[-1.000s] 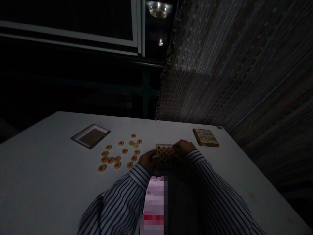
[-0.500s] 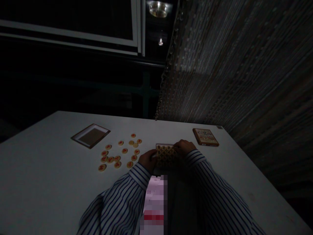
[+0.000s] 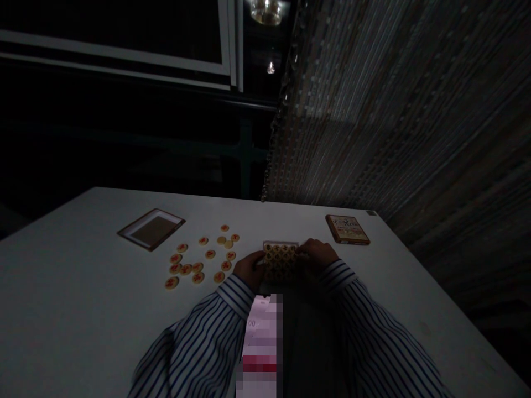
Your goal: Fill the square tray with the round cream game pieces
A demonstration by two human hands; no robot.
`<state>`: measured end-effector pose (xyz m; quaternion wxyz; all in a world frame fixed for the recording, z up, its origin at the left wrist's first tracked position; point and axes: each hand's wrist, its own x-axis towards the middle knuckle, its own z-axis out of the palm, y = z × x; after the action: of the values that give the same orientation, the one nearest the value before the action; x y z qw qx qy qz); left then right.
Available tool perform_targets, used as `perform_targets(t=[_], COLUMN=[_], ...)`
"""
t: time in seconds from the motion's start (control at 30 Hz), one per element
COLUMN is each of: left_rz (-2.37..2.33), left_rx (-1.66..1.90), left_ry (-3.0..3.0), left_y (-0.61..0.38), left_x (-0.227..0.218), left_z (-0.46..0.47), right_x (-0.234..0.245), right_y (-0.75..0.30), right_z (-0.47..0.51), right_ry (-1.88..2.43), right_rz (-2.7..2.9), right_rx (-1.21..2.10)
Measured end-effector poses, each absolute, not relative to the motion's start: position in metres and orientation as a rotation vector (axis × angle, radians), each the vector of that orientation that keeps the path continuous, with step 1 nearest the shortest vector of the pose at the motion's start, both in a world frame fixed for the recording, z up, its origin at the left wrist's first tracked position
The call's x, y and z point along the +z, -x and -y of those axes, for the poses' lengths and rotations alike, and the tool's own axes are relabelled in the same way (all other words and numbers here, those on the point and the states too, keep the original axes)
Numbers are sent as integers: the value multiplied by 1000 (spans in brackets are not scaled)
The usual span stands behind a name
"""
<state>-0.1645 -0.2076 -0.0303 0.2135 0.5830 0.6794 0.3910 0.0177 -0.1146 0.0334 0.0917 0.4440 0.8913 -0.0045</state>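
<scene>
A small open box [image 3: 281, 244] stands in front of me, filled with rows of round Chinese chess pieces [image 3: 281, 258] bearing dark characters. My left hand [image 3: 250, 270] grips its left side, thumb and fingers closed at the edge. At the right edge is my right hand [image 3: 318, 254], fingers bent and closed on the box's side. Dim light hides the box's lower part and the exact finger contact. Left of the box, several Chinese chess pieces with red characters [image 3: 198, 277] lie loose on the white table [image 3: 95, 298], two of them showing plain faces.
A shallow open box lid or tray [image 3: 155, 228] lies at the back left. At the back right rests a closed box with a printed cover [image 3: 348, 229]. A lit phone screen [image 3: 259, 331] is below my hands. A string curtain [image 3: 365, 110] hangs beyond the table's right side.
My right hand has shifted slightly right along the box's edge, uncovering a bit more of the pieces. The left hand stays at its side. The loose red pieces lie as before.
</scene>
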Motion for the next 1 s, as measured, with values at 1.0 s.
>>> perform_targets(t=[1.0], left_rz=[-1931], left_rx=[1048], left_ry=[-1600], left_y=[162], left_x=[-22], left_z=[211], right_x=[36], right_y=[-27], right_z=[132], right_ry=[-1294], right_rz=[-2653], right_rx=[-63])
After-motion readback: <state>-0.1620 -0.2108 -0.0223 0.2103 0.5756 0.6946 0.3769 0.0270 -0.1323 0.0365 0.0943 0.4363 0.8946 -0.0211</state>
